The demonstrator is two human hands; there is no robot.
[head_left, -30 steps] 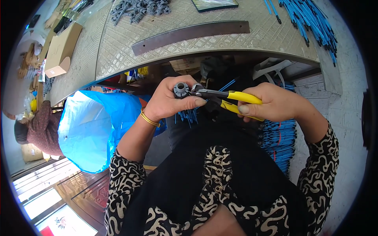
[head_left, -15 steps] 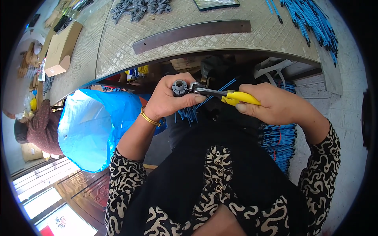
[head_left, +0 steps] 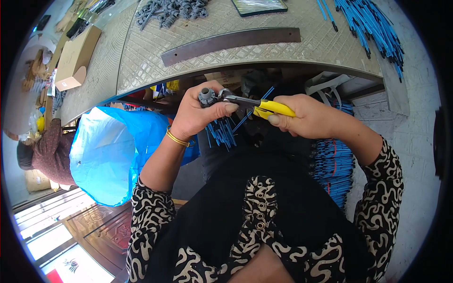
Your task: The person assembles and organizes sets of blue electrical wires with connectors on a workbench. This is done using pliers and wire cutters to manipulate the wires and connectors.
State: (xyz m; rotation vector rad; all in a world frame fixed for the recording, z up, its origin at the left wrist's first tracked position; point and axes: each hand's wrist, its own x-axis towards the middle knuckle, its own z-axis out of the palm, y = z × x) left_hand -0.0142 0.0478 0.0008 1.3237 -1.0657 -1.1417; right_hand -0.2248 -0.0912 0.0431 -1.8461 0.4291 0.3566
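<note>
My left hand (head_left: 200, 113) is closed around a grey ribbed plastic fitting (head_left: 206, 97) with a round hollow end turned up. In my right hand (head_left: 302, 115) are pliers with yellow handles (head_left: 278, 109), my fingers wrapped round the grips. Their dark metal jaws meet the fitting's side by my left thumb; what exactly they bite is hidden. Thin blue rods (head_left: 222, 134) show below my left hand, and one slants up behind the pliers.
A patterned table ahead bears a curved metal strip (head_left: 231, 45), grey fittings (head_left: 171, 12) and blue rods with black tips (head_left: 373, 28). An open blue bag (head_left: 106, 155) stands at left. More bundled rods (head_left: 332, 165) lie at right. Another person (head_left: 52, 153) sits far left.
Both hands have shifted a little left, with the fitting and pliers. The fitting has tipped slightly, and the pliers' handles look closer together.
</note>
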